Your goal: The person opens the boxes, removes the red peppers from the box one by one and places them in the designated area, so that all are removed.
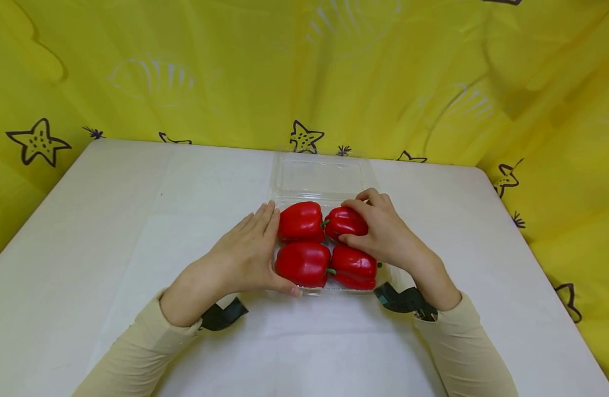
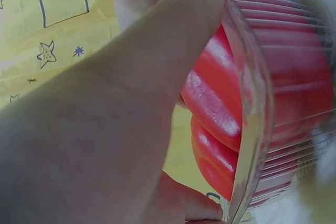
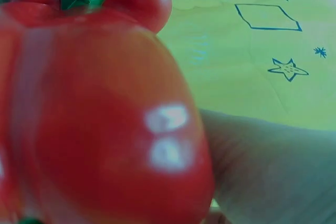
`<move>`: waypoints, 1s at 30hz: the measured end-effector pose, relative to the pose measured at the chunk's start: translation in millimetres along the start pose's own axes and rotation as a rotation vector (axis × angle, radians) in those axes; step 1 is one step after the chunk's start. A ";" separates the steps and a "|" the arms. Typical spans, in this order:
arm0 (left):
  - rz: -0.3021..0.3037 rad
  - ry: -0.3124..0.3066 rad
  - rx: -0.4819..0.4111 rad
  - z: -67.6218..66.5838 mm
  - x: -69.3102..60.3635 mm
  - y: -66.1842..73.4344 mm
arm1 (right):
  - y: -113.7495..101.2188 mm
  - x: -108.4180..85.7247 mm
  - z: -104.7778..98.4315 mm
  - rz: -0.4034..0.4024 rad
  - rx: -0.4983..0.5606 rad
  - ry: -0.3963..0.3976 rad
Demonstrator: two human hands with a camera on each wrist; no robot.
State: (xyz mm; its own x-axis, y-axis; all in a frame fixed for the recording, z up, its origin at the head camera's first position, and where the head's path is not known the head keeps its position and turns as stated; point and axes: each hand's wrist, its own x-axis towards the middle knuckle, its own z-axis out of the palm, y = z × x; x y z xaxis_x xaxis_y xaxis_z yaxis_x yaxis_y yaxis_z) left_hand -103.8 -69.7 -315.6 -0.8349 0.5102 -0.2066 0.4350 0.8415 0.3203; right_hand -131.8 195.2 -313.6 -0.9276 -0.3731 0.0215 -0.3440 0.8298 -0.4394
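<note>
Several red bell peppers sit in two rows in a clear plastic clamshell container [image 1: 311,291]. My right hand [image 1: 386,231] grips the back right bell pepper [image 1: 345,222], thumb in front and fingers behind. Along the container's left side lies my left hand [image 1: 250,251], fingers straight beside the back left bell pepper [image 1: 300,221] and thumb stretched over the front rim by the front left bell pepper [image 1: 303,264]. In the left wrist view, the ribbed container wall [image 2: 294,51] stands beside that thumb. The front right bell pepper [image 3: 121,124] fills much of the right wrist view.
The container's clear lid [image 1: 324,173] lies folded back toward the rear edge of the white table [image 1: 210,182]. A yellow patterned curtain [image 1: 235,71] hangs behind and at the sides. Dark straps [image 1: 404,300] hang at both wrists.
</note>
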 end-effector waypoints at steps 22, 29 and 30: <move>0.073 0.017 -0.008 -2.2 -1.3 -0.6 | 5.9 0.5 -6.4 -0.049 0.068 0.008; 0.091 0.018 0.009 -1.2 -2.3 -1.3 | 4.3 0.6 -4.3 -0.055 0.036 -0.024; 0.094 0.019 0.011 -0.9 -2.4 -1.2 | 4.0 0.7 -3.7 -0.059 0.029 -0.020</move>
State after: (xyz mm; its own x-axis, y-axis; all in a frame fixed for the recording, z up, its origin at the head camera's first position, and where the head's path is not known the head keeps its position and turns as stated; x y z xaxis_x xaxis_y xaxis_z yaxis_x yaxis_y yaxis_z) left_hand -102.6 -72.1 -314.6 -0.7967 0.5833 -0.1583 0.5150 0.7922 0.3274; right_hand -134.4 199.8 -312.0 -0.9025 -0.4297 0.0302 -0.3935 0.7939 -0.4635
